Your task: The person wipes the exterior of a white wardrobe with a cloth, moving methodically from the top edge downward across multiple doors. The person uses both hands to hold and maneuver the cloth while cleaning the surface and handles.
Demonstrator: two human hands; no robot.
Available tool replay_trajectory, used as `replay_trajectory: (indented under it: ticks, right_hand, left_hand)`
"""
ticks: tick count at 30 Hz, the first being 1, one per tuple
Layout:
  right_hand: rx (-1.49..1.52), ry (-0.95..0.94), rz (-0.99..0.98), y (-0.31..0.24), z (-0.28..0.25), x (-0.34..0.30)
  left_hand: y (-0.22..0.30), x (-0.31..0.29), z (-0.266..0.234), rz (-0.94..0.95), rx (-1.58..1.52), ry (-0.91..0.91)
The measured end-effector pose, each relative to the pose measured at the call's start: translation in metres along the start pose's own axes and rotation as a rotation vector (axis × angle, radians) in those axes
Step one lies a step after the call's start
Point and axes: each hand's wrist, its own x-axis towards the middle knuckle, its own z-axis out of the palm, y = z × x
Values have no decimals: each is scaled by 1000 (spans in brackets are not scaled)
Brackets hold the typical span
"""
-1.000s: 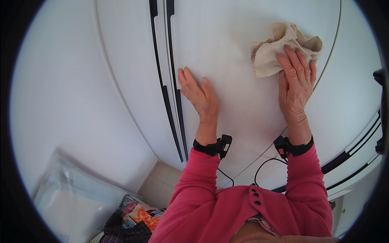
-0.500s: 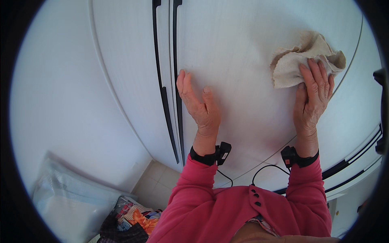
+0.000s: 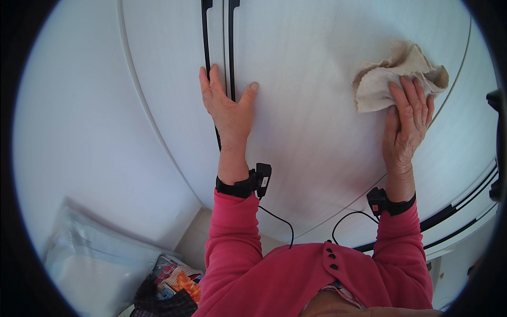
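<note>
A beige cloth [image 3: 393, 79], crumpled and folded over on itself, lies against the white wardrobe door [image 3: 317, 142] at the upper right. My right hand [image 3: 407, 116] holds it there, its fingers laid over the lower part and pressing it to the surface. At the left, my left hand [image 3: 228, 113] is open with thumb and fingers apart, holding nothing. It lies over the long black door handles: the left handle [image 3: 206, 37] runs behind its fingers and the right handle [image 3: 231, 53] passes behind the gap by its thumb. Whether the palm touches them I cannot tell.
A white wall [image 3: 79, 116] rises at the left. Below it stand a clear plastic bag [image 3: 100, 264] and a pile of colourful fabric [image 3: 171, 288] on the tiled floor. Black cables [image 3: 282, 217] hang from the wrist devices. Drawers with a dark handle strip [image 3: 441, 217] lie lower right.
My left hand has moved left and slightly up, from the door panel beside the right handle to over both handles. My right hand and the cloth have barely moved.
</note>
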Motion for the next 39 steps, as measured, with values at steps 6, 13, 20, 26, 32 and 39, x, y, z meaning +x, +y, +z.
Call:
replay_trajectory:
  ticks: [6,13,20,26,32,39]
  right_hand:
    - [15,-3,15,0,0,-2]
    - [-14,8,12,0,2,-2]
    - [-22,6,-6,1,3,-1]
    - [-143,-93,-8,-22,18,36]
    - [-20,-62,-240,-52,55,89]
    - [216,-220,-440,-117,89,59]
  left_hand:
    - [-13,3,-1,56,-98,-2]
    - [-14,2,4,52,37,22]
    - [-25,2,5,169,81,19]
    - [-32,-5,16,293,87,105]
    - [-34,-8,17,354,-69,116]
    - [-42,-7,22,386,-97,123]
